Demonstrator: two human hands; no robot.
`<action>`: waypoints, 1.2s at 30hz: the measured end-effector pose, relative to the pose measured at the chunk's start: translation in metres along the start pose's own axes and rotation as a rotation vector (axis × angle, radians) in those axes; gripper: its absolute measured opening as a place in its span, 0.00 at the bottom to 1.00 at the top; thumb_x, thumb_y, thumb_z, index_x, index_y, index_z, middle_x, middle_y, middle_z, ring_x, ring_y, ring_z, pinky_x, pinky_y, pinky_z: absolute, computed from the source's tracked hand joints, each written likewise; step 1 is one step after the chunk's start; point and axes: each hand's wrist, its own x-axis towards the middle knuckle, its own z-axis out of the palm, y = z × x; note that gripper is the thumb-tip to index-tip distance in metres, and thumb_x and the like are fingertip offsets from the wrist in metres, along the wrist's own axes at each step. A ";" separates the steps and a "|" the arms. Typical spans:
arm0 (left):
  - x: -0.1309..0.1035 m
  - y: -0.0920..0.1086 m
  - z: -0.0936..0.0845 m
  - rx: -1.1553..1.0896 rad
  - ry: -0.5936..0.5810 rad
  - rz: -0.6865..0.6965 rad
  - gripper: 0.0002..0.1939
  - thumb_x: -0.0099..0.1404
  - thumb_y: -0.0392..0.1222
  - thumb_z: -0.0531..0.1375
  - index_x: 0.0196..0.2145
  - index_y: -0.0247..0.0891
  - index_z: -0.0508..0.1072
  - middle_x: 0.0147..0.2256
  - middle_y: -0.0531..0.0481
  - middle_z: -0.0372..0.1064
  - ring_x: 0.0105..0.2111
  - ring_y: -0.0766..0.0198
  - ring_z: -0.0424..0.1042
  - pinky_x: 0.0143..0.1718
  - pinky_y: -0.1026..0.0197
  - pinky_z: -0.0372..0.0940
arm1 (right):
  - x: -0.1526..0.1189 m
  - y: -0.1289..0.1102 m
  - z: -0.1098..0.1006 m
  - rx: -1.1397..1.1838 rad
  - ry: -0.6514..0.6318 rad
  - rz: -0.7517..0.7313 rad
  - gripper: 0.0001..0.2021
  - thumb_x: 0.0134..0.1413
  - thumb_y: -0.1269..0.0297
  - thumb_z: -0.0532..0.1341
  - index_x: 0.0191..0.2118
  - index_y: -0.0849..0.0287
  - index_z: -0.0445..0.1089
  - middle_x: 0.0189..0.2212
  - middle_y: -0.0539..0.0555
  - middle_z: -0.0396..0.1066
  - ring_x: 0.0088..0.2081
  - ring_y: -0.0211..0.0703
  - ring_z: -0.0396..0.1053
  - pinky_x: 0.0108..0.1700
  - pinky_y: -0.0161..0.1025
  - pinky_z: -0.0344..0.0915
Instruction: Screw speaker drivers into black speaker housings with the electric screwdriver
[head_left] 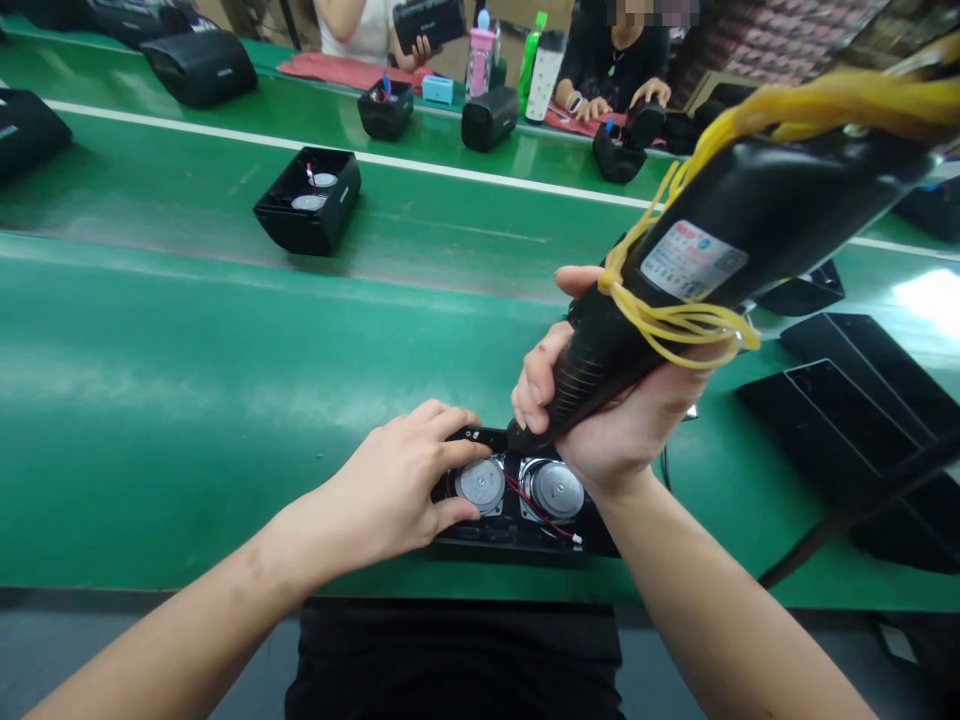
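Below me, a black speaker housing lies open side up on the green table. Inside it are a left speaker driver and a right speaker driver, both round and silver. A thin red and black wire with a white plug crosses them. My left hand grips the housing's left end, thumb and fingers around the left driver. Wrapped around a black electric screwdriver, my right hand holds it tilted, its nose down at the far edge between the drivers. The screwdriver's tip is hidden.
Another open housing with drivers sits farther back. Black panels lie at the right beside a dark cable. Yellow cord hangs around the screwdriver. Across the table, two people handle black speakers near bottles.
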 end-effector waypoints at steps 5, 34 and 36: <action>-0.001 0.001 0.000 0.010 -0.004 -0.009 0.24 0.66 0.47 0.71 0.59 0.47 0.75 0.61 0.47 0.69 0.59 0.49 0.67 0.60 0.41 0.73 | -0.001 0.004 0.002 -0.019 -0.034 -0.049 0.28 0.61 0.31 0.52 0.51 0.47 0.71 0.19 0.44 0.64 0.13 0.39 0.56 0.13 0.39 0.53; 0.001 -0.010 0.015 -0.011 -0.016 -0.071 0.25 0.63 0.44 0.73 0.57 0.52 0.75 0.62 0.51 0.69 0.57 0.48 0.69 0.56 0.41 0.73 | -0.009 0.001 -0.005 0.065 -0.095 -0.065 0.32 0.59 0.29 0.57 0.55 0.49 0.70 0.22 0.45 0.67 0.15 0.36 0.59 0.13 0.35 0.56; -0.001 -0.014 0.020 -0.017 0.001 -0.088 0.26 0.63 0.45 0.72 0.58 0.55 0.75 0.62 0.52 0.68 0.59 0.48 0.68 0.58 0.40 0.72 | -0.005 -0.021 -0.013 0.038 -0.002 -0.182 0.32 0.57 0.28 0.57 0.54 0.47 0.71 0.23 0.43 0.68 0.15 0.36 0.59 0.13 0.35 0.57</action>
